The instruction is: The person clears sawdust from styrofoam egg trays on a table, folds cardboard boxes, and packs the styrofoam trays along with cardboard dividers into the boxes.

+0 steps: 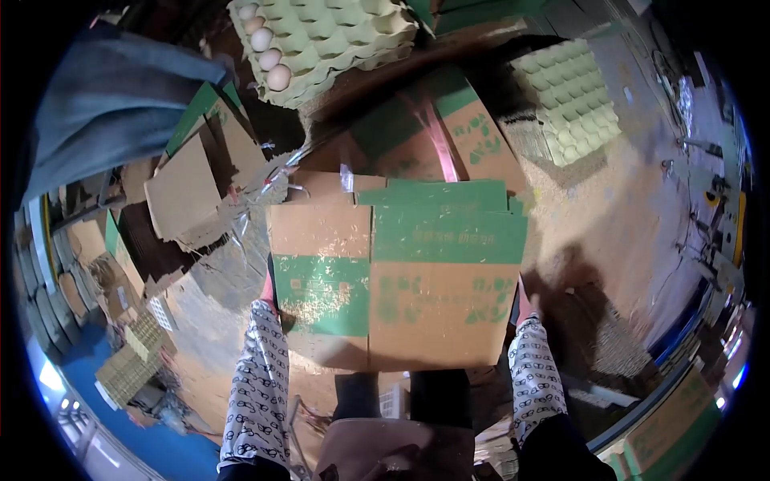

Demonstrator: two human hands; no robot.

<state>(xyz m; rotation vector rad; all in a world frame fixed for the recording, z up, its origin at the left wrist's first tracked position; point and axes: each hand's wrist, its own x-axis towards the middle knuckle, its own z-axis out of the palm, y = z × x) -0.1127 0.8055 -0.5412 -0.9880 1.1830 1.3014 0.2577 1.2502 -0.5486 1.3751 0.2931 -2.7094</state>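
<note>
A flattened brown and green cardboard box [441, 297] is held up in front of my body, between both hands. My left hand [269, 290] grips its left edge, with the fingers mostly hidden behind the cardboard. On the opposite edge my right hand [525, 303] holds it, and those fingers are largely out of sight too. Patterned white sleeves cover both forearms. Just beyond the held box lies another brown and green carton [481, 136] with a strip of pink tape across it.
At the top, a stack of pale green egg trays [345, 40] carries several eggs [278, 77] along its left side. More egg trays [569, 104] stand at the upper right. Opened cardboard [188, 188] lies to the left, near a person's blue clothing [112, 104].
</note>
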